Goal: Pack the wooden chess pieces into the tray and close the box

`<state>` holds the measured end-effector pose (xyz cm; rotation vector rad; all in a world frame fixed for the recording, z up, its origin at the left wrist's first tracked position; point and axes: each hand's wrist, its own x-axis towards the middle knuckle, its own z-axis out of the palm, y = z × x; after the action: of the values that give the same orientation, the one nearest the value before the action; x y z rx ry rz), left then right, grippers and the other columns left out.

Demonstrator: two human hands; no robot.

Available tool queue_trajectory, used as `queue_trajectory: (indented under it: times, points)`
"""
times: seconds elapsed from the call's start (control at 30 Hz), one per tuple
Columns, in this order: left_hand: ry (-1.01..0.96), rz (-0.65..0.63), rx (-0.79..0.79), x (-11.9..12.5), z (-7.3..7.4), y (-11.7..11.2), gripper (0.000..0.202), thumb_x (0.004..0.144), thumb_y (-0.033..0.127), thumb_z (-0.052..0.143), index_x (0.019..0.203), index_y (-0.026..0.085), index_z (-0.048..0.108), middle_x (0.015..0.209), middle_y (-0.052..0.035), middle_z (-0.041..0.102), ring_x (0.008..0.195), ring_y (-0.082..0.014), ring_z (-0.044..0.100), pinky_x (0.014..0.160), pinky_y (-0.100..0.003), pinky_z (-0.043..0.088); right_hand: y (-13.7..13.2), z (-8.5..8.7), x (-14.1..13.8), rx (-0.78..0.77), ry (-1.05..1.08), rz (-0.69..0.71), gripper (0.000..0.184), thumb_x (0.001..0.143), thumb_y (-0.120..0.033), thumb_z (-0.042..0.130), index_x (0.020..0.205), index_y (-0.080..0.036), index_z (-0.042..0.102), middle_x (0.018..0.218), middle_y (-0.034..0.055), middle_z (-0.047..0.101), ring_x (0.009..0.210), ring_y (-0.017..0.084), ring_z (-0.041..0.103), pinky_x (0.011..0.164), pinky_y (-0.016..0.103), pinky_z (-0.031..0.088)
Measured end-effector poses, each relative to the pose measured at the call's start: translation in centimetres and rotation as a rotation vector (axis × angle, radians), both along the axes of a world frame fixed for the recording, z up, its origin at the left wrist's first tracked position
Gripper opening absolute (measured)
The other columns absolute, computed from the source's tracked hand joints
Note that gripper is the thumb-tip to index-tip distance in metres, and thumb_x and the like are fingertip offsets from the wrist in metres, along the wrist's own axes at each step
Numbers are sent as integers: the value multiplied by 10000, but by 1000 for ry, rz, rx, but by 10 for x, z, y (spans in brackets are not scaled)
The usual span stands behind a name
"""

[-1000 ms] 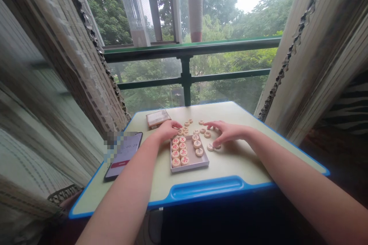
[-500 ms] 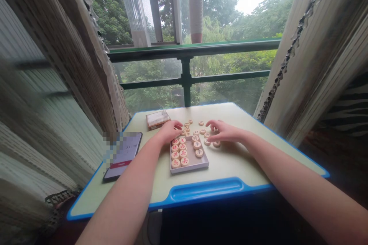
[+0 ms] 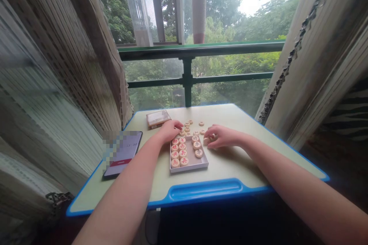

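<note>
An open shallow box (image 3: 188, 169) lies on the table with round Chinese chess pieces in it. Red-marked pieces (image 3: 183, 154) fill two columns on its left, and dark-marked pieces (image 3: 197, 145) stand in a column on its right. My left hand (image 3: 170, 131) rests at the box's far left corner, fingers loosely bent and apart beside a loose chess piece (image 3: 182, 133). Right of the box, my right hand (image 3: 220, 136) has thumb and fingers closed around another chess piece (image 3: 206, 141). Several loose pieces (image 3: 196, 133) are scattered beyond the box; my right hand partly hides others.
A box lid (image 3: 158, 118) lies at the back left. The phone (image 3: 123, 155) is at the left table edge, partly pixelated. A blue-rimmed tray groove (image 3: 206, 189) runs along the front edge. Curtains (image 3: 86, 53) flank the table, with a green railing (image 3: 201, 50) behind it.
My right hand has come down and drawn its thumb and fingers together around a piece beside the box. My left hand has hardly moved. The view has shifted slightly.
</note>
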<state>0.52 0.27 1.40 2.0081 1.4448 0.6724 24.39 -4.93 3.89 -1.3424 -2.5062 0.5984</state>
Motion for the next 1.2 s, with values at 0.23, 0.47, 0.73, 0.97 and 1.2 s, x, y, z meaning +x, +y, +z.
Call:
queue_trajectory:
  times: [0.23,0.47,0.73,0.97,1.2]
  points:
    - [29,-5,22,0,0,1,278,667,99,527,907,154,657,953,-57,685,862,-170,615,771,-245,458,3,-3,1,-10,62,8,205,677,-292,615,842,-194,689,794,35,602,756,171,540,688,274,421]
    - [46,21,25,1,1,0,254,668,128,545,888,157,669,935,-57,687,838,-172,613,750,-248,457,7,-3,3,106,177,-94,239,711,-360,584,852,-182,658,777,24,567,709,145,503,649,261,397]
    - [68,30,38,2,2,-1,254,674,159,544,891,155,675,920,-62,686,825,-178,604,735,-262,450,7,-5,2,80,181,-166,131,704,-263,504,792,-180,553,784,29,581,704,154,505,626,261,381]
    - [87,31,33,2,4,-3,259,675,167,548,900,151,674,928,-64,685,826,-179,602,745,-259,451,5,-4,-1,157,175,-212,100,670,-173,383,737,-199,452,653,-7,490,634,147,439,577,259,346]
    - [72,35,20,2,2,-1,257,677,164,544,899,158,673,941,-60,683,845,-180,603,739,-249,451,6,-5,1,112,103,-176,219,740,-170,396,904,-174,540,909,75,588,835,195,515,729,302,398]
